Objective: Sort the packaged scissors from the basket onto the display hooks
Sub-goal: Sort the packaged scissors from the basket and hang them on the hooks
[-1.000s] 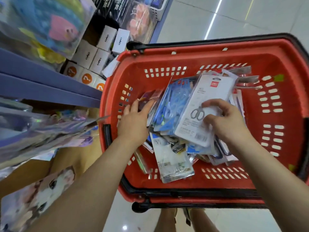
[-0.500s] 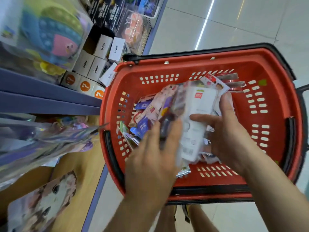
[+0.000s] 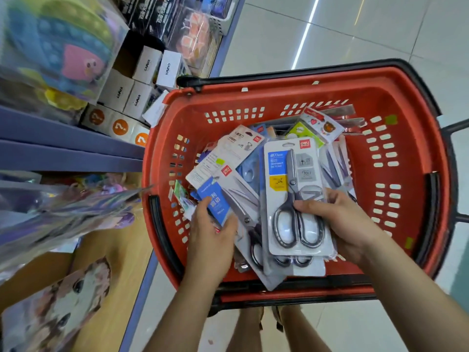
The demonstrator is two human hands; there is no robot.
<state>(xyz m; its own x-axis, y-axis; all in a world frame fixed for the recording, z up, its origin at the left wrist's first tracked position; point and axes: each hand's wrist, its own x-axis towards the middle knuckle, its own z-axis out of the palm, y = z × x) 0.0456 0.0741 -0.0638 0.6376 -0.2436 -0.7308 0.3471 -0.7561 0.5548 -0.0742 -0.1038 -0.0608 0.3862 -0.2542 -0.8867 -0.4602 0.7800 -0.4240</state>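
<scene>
a: what's the setting?

b: a red shopping basket [image 3: 418, 174] stands tight against a blue shelf [image 3: 63, 138], likely so the stock is within easy reach. the packaged scissors [image 3: 236, 151] lie in it in a loose heap. no display hooks are in view.

a: and the hands?

b: the right hand [image 3: 340, 222] grips a black-handled scissors pack [image 3: 294, 194], thumb across the handles and fingers curled behind, with more packs stacked beneath. the pack is held face up, seemingly so its front can be read and matched. the left hand [image 3: 213, 232] pinches the lower edge of a blue-card scissors pack [image 3: 228, 196] between thumb and fingers, apparently to part it from its neighbours.

a: any writing?

b: a red corner tag [image 3: 304, 143] on the held pack reads "deli", and the same tag shows on others. the white boxes [image 3: 147, 64] on the shelf carry an upright word, roughly "gaqaer", though that's not certain. orange discs [image 3: 120, 127] below them show question marks. the finer print on the packs is too small to read.
</scene>
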